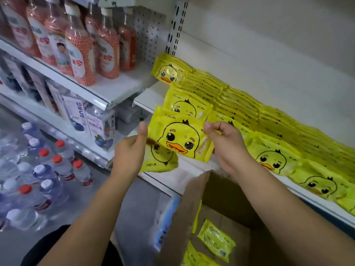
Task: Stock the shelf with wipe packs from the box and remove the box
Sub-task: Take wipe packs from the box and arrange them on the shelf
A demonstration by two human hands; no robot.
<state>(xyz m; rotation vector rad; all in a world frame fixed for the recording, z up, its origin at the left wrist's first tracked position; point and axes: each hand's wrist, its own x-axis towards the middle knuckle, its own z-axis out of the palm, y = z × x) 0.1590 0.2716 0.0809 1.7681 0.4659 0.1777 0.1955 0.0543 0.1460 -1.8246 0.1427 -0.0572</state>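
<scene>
A yellow wipe pack (179, 138) with a duck face stands upright at the front of the white shelf (194, 167). My left hand (130, 150) grips its left edge and my right hand (226, 144) pinches its right edge. Behind and to the right, several rows of the same yellow packs (269, 120) fill the shelf. Another pack (159, 160) hangs lower, behind my left hand. The brown cardboard box (184, 214) sits open below the shelf, with a few packs (216, 239) lying inside.
Orange bottles (80, 48) stand on the upper left shelf and boxed goods (99, 127) on the one below. Shrink-wrapped water bottles (38, 175) cover the floor at the left. A blue and white package (165, 223) leans against the box.
</scene>
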